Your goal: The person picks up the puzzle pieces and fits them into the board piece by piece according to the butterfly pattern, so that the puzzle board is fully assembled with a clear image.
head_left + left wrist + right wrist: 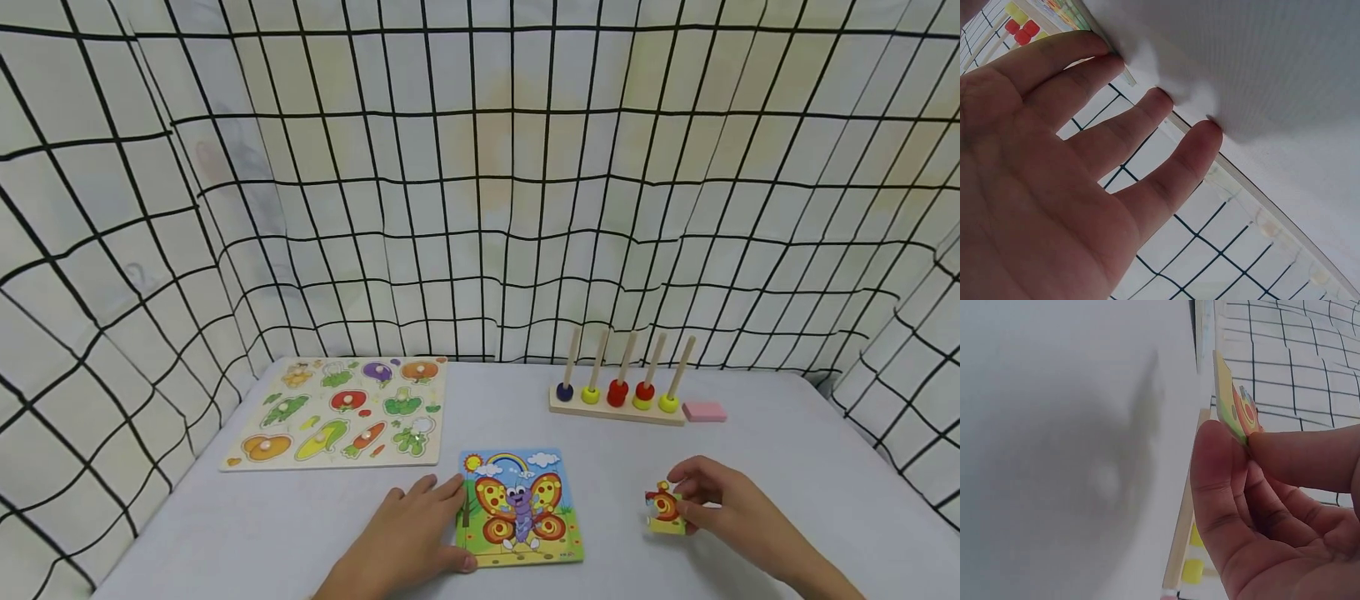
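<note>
A square butterfly picture puzzle (pixel 519 512) lies flat near the front of the table. Along its left side rests my left hand (pixel 412 533), fingers relaxed and spread, thumb at the lower left corner. In the left wrist view the fingers (pixel 1119 134) reach out straight with nothing gripped. Right of the puzzle, my right hand (pixel 727 504) pinches a small jigsaw piece (pixel 664 510) between thumb and forefinger. The right wrist view shows this flat piece (pixel 1227 403) nearly edge-on above the table, with red, yellow and green print. Its remaining fingers curl behind.
A vegetable peg board (pixel 431 417) lies at the back left. At the back right stands a wooden stacking rack (pixel 618 408) with upright pegs and colored beads, a pink block (pixel 705 412) beside it. Black netting (pixel 510 237) over white cloth encloses the white table (pixel 225 533).
</note>
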### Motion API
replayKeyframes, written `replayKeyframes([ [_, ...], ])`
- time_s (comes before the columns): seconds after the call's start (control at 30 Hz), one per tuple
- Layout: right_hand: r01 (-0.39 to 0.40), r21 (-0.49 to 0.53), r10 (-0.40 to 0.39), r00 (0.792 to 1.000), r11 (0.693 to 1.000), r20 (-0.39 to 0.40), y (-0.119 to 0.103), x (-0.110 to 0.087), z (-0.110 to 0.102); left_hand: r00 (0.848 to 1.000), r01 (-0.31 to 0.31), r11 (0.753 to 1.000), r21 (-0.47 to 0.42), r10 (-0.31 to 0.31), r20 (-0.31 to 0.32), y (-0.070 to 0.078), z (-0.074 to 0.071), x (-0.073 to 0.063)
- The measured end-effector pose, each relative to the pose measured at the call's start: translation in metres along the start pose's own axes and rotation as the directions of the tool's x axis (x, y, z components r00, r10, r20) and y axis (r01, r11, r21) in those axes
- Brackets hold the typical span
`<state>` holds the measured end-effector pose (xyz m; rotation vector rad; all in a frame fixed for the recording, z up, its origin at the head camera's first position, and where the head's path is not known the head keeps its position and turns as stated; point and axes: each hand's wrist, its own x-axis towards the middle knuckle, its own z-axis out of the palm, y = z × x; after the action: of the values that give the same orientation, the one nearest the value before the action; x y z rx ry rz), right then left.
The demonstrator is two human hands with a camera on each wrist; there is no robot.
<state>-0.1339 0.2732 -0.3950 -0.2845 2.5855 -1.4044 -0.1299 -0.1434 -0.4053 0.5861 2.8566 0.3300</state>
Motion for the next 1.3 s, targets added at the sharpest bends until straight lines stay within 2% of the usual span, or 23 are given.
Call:
replayKeyframes([
  [0.23,-0.003,0.027,0.003,1.000,1.000,0.022,-0.012,0.009,0.018,0.999,0.026,1.000,-0.013,-0.026,0.031,0.001,-0.001,0.002],
  [0.57,0.034,0.063,-0.039,0.996,0.997,0.086,-0.023,0.022,0.043,0.999,0.026,0.999,-0.029,-0.025,0.034,0.002,-0.002,0.001],
  [0.97,0.063,0.094,-0.077,0.985,0.994,0.156,-0.036,0.035,0.074,0.999,0.035,0.999,-0.004,-0.034,0.033,0.001,0.001,0.003],
  [1.2,0.032,0.093,-0.048,0.984,0.995,0.174,-0.036,0.040,0.086,0.999,0.017,1.000,-0.003,-0.017,0.037,0.000,0.002,0.003],
  [1.3,0.042,0.092,-0.058,0.982,0.995,0.178,-0.037,0.042,0.090,0.999,0.010,1.000,0.003,-0.010,0.035,0.001,0.002,0.003],
])
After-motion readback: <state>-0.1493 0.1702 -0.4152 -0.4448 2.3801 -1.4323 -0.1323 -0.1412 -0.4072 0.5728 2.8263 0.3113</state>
